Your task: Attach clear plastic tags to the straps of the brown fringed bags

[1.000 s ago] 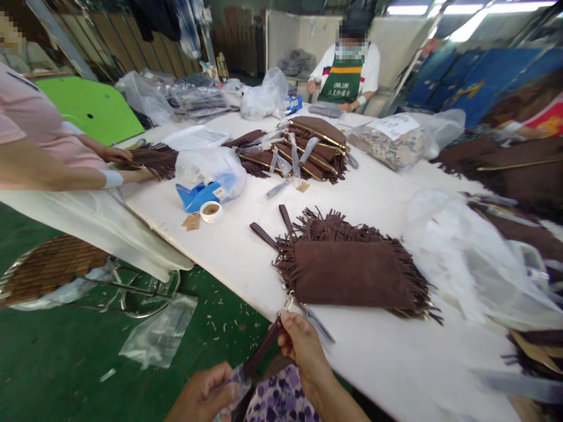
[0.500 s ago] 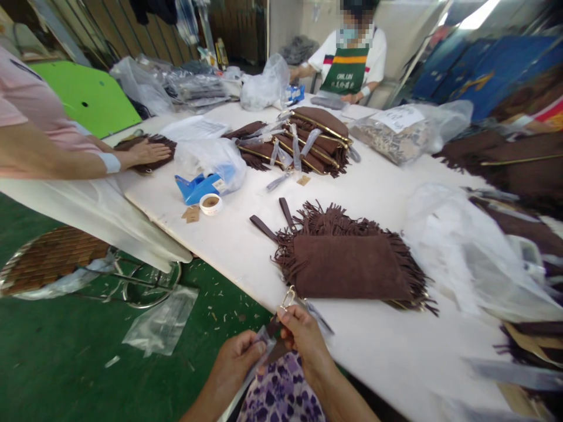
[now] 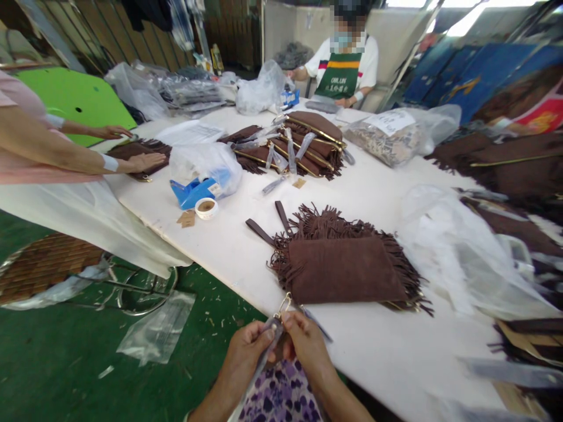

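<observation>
A brown fringed clutch bag (image 3: 347, 269) lies on the table's near edge, with two brown strap loops (image 3: 260, 232) poking out behind its left side. From its front left corner a gold clasp (image 3: 285, 302) reaches down to a wrist strap (image 3: 275, 329) partly covered by a clear plastic sleeve. My left hand (image 3: 246, 354) is closed, pinching the sleeved strap between thumb and fingers. Just below the clasp, my right hand (image 3: 305, 343) is closed on the upper end of that same strap. Fingers hide much of the strap.
On the white table (image 3: 237, 252) are a tape roll (image 3: 206, 208), a blue tape dispenser (image 3: 193, 192), stacked brown bags (image 3: 303, 143) and crumpled plastic (image 3: 457, 240). A co-worker's hand (image 3: 147, 162) rests on another bag at left. Someone in a green apron (image 3: 338, 75) is opposite.
My left hand has moved up the strap toward the clasp, and the plastic sleeve now reaches close to it. The left co-worker's second hand has come into sight.
</observation>
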`<action>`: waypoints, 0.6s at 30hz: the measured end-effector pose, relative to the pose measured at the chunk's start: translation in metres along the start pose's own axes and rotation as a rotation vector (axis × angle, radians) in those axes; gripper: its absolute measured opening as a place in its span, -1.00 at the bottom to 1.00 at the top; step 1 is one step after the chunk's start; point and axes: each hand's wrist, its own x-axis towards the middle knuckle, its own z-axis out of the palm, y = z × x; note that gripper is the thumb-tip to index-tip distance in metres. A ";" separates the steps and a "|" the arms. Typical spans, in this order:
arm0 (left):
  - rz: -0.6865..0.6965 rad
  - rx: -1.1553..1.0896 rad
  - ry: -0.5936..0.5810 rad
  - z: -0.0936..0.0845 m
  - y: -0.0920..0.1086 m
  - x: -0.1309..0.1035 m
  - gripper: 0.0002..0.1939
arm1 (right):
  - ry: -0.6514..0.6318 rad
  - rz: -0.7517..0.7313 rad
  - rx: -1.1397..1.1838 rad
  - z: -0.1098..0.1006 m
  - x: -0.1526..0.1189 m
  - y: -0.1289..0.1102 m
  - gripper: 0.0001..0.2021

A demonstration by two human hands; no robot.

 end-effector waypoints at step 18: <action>-0.110 0.047 0.052 0.002 -0.008 -0.005 -0.50 | 0.111 0.025 0.045 -0.003 -0.001 0.000 -0.61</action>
